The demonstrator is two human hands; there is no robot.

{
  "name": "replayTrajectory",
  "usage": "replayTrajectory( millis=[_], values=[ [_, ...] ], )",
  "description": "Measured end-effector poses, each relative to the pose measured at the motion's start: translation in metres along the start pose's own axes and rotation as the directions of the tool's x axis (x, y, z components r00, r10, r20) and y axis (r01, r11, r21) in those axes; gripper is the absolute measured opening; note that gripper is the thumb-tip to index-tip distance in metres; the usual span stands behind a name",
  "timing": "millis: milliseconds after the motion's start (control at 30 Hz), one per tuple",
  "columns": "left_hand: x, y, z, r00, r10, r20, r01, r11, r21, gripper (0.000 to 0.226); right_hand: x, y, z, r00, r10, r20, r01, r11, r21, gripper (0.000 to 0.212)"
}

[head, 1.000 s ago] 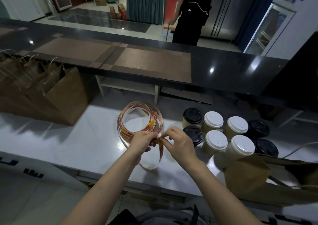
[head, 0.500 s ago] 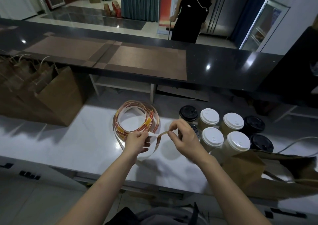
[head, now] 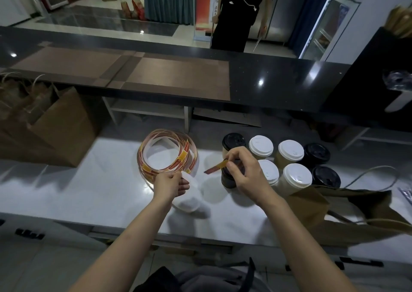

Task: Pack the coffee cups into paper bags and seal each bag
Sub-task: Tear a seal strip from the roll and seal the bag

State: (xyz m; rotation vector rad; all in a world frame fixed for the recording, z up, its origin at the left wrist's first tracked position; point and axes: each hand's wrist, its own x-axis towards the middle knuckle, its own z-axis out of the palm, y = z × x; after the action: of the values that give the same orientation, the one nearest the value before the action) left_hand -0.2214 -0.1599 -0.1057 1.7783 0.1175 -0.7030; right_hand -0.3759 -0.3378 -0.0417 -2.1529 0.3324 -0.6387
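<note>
Nearest, on the glossy white bench (head: 89,187), the left hand (head: 170,184) has its fingers curled, pinching the loose white backing-paper tail (head: 189,197) that trails off a coiled roll of red-and-yellow seal stickers (head: 167,155). The roll lies on the bench just beyond that hand. To its right, the right hand (head: 245,175) pinches one narrow red-and-yellow sticker strip (head: 215,168) between thumb and forefinger, held clear of the roll and above the bench. At the right near edge, a flat brown paper bag (head: 356,216) lies on its side, its twine handle looping upward. Just behind the right hand, eight lidded paper coffee cups (head: 297,175) stand in two rows, some with white lids and some with black. The hand partly hides the front-left one. None is in a bag. Farther left, several upright brown paper bags with twine handles (head: 55,126) stand together on the bench. Beyond rises a dark polished raised counter (head: 278,84) carrying brown woven mats (head: 178,77), and behind it stands a person in black clothing (head: 238,12).
</note>
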Motion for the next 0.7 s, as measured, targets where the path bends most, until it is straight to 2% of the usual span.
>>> replayTrajectory(
  millis=[433, 700],
  values=[
    [-0.01, 0.016, 0.038, 0.99, 0.044, 0.134, -0.04, 0.999, -0.034, 0.027, -0.022, 0.001, -0.037, 0.988, 0.078, -0.13, -0.085, 0.995, -0.05, 0.01],
    [-0.032, 0.034, 0.056, 0.96, 0.164, 0.229, -0.17, 0.985, 0.008, 0.018, -0.039, -0.006, -0.06, 0.963, 0.099, -0.249, -0.116, 0.992, -0.055, 0.011]
  ],
)
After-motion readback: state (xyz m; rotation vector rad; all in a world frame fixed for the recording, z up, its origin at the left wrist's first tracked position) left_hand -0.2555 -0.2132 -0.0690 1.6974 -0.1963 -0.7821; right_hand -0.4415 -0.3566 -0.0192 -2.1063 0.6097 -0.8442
